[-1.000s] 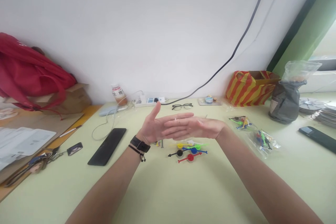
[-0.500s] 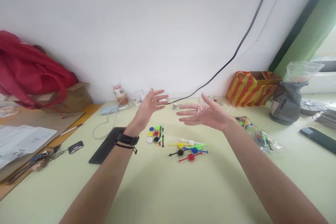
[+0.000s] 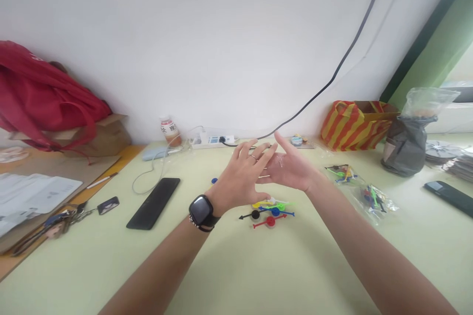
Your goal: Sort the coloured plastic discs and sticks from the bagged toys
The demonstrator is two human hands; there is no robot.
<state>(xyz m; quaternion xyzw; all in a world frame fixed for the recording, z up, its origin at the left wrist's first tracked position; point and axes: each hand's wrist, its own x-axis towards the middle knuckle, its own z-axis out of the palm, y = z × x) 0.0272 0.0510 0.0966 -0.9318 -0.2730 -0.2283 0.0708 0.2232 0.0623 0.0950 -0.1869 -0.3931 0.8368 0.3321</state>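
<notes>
Primary colours on pale green

At five o'clock, thin arrow-shaped plastic spinners (image 3: 275, 211) are coloured red, blue, black, yellow, white and bright green; the smooth flat tabletop (image 3: 236, 270) beneath is tinted pale green. At three, a boxy carrier bag (image 3: 354, 130) is striped in red and yellow. At nine, a slumped cloth bag (image 3: 44, 96) is coloured deep red.

Arrow spinners (image 3: 271, 221) look plastic, the tabletop (image 3: 236, 270) smooth.

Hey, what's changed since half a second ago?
Your left hand moved right and turned palm-away, now overlapping your right hand in view; touching is unclear. It hides the loose discs except a blue disc. No pickup or release is visible. The arrow spinners and striped bag stayed put.
</notes>
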